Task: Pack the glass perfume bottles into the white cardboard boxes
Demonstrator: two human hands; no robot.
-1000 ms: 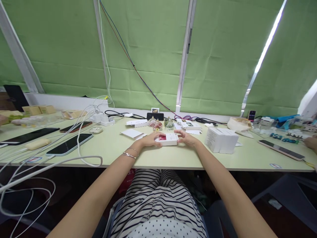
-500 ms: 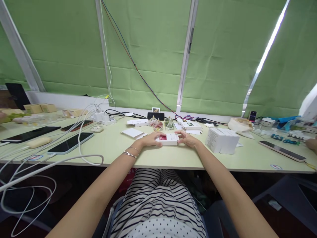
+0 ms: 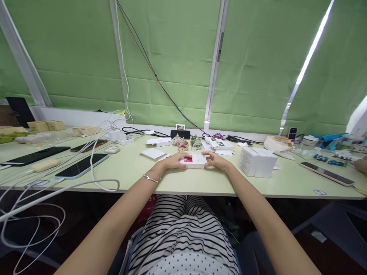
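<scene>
A small white box (image 3: pixel 197 164) with a pink-red picture on its top lies flat on the table before me. My left hand (image 3: pixel 174 160) is closed around its left end, partly covering the picture. At the opposite end, the fingers of my right hand (image 3: pixel 215 159) grip the box. Just behind it stand little glass bottles, one with pink contents (image 3: pixel 182 144) and one with green contents (image 3: pixel 196 143). An opened white carton (image 3: pixel 155 154) lies to the left of my left hand. Several upright white boxes (image 3: pixel 257 162) stand together right of my right hand.
Phones (image 3: pixel 83 165) and tangled white cables (image 3: pixel 92 160) cover the table's left side. Another phone (image 3: pixel 327 174) lies at the right, near a co-worker's hand (image 3: pixel 360 165). White packages (image 3: pixel 220 145) and a cloth bag (image 3: pixel 278 146) sit farther back. The table's front edge (image 3: pixel 197 194) is close to me.
</scene>
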